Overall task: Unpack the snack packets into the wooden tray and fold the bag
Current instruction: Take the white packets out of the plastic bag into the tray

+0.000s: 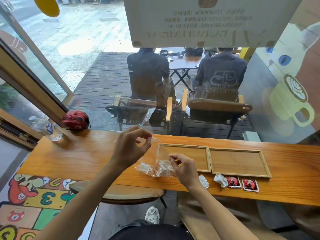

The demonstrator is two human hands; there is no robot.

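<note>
A clear plastic bag (161, 153) rests on the wooden counter, with several white and orange snack packets (155, 168) bunched at its bottom. My left hand (133, 146) pinches the bag's upper edge. My right hand (183, 167) pinches the bag's other side, just over the left end of the wooden tray. The tray has two shallow compartments, left (188, 158) and right (240, 161); both hold nothing. In front of the tray lie two white packets (220, 180) and two red packets (250, 185) on the counter.
A plastic water bottle (46, 127) lies at the counter's far left, and a red helmet (76, 119) sits beyond it by the window. A glass pane runs along the counter's back edge. A stool (121, 193) stands below the counter's front.
</note>
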